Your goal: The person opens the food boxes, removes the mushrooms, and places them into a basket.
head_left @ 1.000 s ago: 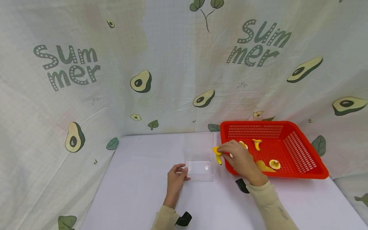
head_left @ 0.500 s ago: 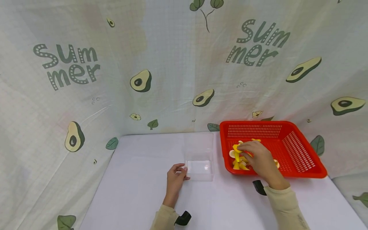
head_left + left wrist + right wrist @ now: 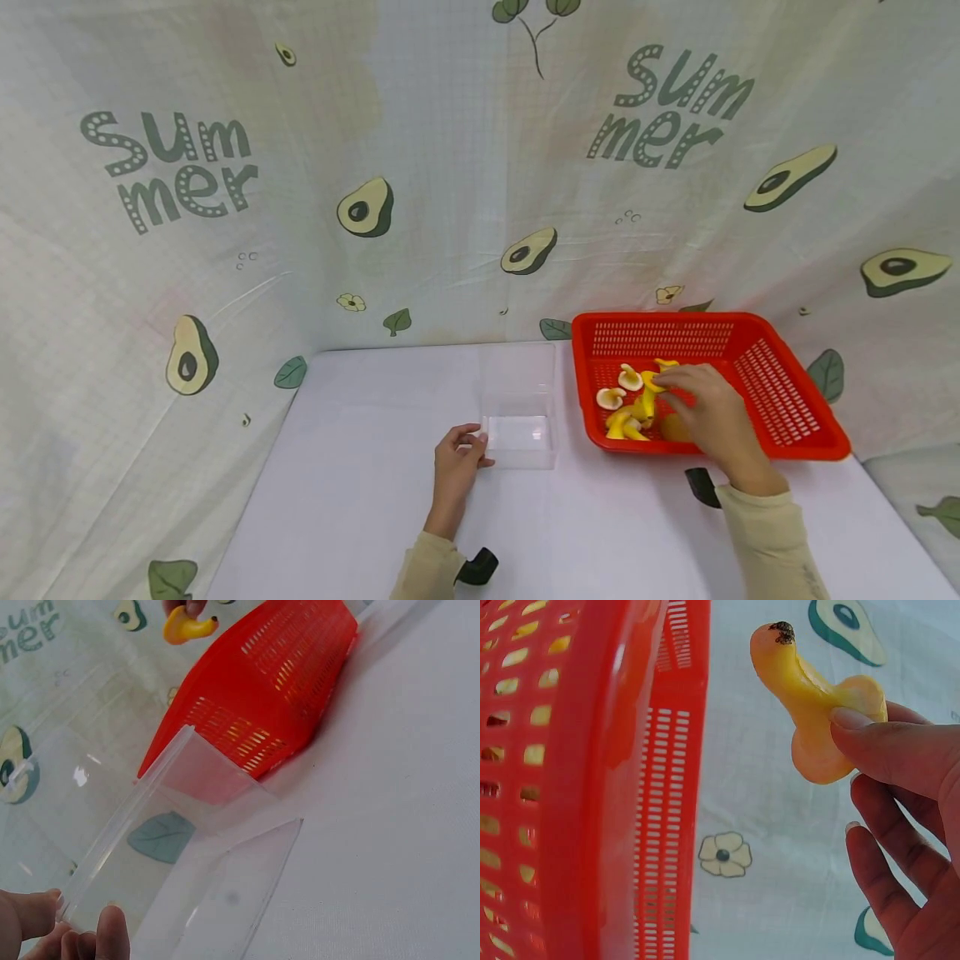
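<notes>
My right hand (image 3: 716, 421) pinches a yellow toy mushroom (image 3: 799, 697) between thumb and fingers, over the left part of the red basket (image 3: 810, 446). The mushroom's stem has a dark tip, and its curved cap lies by the thumb. At the table's middle, my left hand (image 3: 456, 467) holds the left side wall of a clear plastic box (image 3: 517, 458), thumb and fingers at its rim in the left wrist view. The box's transparent lid (image 3: 517, 367) lies folded back behind it. Several more mushrooms, yellow ones (image 3: 617, 425) and pale-capped ones (image 3: 611, 398), lie in the basket.
The basket's perforated walls rise to the right of the box, with a narrow gap of table between them. A white cloth (image 3: 360, 467) covers the table. Behind it hangs a printed curtain (image 3: 435, 167) with avocados and lettering.
My right hand has carried the mushroom rightward, from beside the basket's left rim to over its inside. My left hand has stayed at the box.
</notes>
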`<state>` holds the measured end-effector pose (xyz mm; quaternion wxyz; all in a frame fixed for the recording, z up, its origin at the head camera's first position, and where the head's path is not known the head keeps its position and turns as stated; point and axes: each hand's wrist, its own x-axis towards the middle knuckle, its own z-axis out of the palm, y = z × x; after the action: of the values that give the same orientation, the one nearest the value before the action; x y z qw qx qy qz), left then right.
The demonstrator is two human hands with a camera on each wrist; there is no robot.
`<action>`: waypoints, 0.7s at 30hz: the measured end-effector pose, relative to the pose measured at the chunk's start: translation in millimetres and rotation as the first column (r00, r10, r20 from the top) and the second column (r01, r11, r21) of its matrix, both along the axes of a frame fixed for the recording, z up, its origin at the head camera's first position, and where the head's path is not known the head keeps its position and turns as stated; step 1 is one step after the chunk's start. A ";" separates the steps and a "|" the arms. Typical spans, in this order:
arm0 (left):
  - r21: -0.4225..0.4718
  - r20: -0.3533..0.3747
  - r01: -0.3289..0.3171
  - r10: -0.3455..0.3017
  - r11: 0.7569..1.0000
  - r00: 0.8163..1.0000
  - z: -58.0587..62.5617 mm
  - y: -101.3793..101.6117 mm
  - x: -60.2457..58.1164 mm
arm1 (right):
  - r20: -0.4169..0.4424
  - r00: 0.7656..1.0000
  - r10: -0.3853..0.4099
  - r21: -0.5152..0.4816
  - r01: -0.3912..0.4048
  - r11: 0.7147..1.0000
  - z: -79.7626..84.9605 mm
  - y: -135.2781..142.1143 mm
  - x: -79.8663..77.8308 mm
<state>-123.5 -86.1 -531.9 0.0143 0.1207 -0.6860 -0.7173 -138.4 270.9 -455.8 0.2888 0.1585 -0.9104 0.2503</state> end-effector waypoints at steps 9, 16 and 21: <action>0.004 -0.002 0.004 -0.004 1.000 1.000 -1.0 -0.3 -0.7 | 0.011 0.999 -0.036 -0.009 0.036 0.999 1.0 10.2 0.6; 0.009 -0.004 0.006 -0.006 1.000 1.000 1.3 -0.2 -1.3 | 0.043 0.997 -0.071 -0.008 0.071 0.997 0.2 16.7 -0.6; 0.001 0.002 0.006 -0.006 1.000 1.000 0.8 -0.3 -1.7 | 0.090 0.991 -0.097 0.001 0.097 0.995 0.3 20.4 -0.6</action>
<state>-125.2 -86.4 -531.0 0.0115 0.1194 -0.6859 -0.7177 -139.0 291.3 -455.6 0.2598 0.1022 -0.9286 0.2443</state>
